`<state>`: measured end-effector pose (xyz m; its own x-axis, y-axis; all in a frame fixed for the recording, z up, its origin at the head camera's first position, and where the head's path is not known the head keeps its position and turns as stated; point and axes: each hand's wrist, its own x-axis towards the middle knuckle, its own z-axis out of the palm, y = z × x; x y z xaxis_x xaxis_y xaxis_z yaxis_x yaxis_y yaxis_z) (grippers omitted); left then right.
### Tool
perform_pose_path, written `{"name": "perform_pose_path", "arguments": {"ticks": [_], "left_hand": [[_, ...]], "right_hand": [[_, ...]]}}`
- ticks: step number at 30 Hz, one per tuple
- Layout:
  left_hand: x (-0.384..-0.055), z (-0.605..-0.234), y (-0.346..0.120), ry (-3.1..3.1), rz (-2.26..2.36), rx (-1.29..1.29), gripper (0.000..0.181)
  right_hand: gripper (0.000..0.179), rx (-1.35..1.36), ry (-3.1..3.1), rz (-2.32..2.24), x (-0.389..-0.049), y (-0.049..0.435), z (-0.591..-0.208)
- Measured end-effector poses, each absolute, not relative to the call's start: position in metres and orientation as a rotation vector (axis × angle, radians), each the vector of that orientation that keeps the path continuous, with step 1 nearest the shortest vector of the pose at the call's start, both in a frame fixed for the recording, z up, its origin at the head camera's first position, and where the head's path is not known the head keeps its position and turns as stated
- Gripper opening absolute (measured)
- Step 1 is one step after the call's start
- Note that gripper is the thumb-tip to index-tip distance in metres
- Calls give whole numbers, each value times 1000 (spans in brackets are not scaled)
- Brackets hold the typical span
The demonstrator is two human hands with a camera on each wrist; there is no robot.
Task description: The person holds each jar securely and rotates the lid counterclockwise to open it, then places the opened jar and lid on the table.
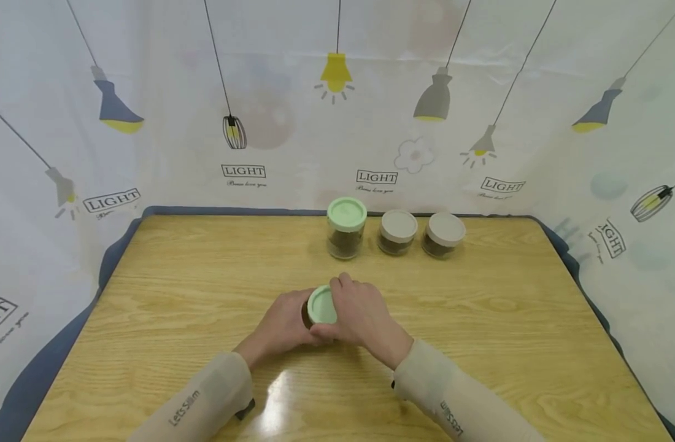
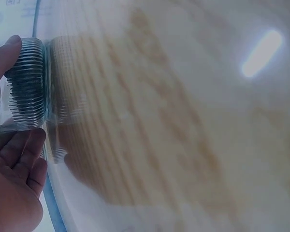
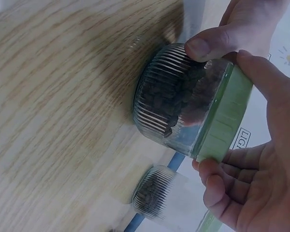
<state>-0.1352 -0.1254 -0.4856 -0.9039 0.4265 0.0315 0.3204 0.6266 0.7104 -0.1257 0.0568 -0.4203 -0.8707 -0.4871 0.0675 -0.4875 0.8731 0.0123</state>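
Note:
Between both hands at the middle of the table is a ribbed glass jar (image 3: 166, 92) partly filled with dark pieces, topped by a light green lid (image 1: 320, 306). My left hand (image 1: 285, 319) grips the glass body from the left, its thumb (image 3: 203, 46) pressed on the near side. My right hand (image 1: 365, 313) holds the lid by its rim, with the thumb on one edge and fingers curled at the opposite edge. The jar's base stands right at the tabletop in the left wrist view. The right hand covers part of the lid in the head view.
At the back of the wooden table (image 1: 194, 276) stands a taller jar (image 1: 346, 236) with a green lid. To its right are two shorter jars, one (image 1: 397, 230) beside the other (image 1: 443, 233), both with pale lids and dark contents. A printed curtain (image 1: 293, 135) hangs behind.

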Motion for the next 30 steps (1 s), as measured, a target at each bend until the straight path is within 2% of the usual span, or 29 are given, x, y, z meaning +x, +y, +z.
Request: {"name": "perform_pose_path", "arguments": {"ticks": [10, 23, 30], "left_hand": [[-137, -486, -126, 2730, 1112, 657, 84], [-139, -488, -125, 2732, 1069, 653, 80], [-139, -487, -124, 2754, 1026, 665, 81]], "right_hand": [[81, 828, -3000, 21, -129, 58, -419], [84, 960, -3053, 54, -135, 63, -409], [77, 1084, -3022, 74, -143, 66, -408]]}}
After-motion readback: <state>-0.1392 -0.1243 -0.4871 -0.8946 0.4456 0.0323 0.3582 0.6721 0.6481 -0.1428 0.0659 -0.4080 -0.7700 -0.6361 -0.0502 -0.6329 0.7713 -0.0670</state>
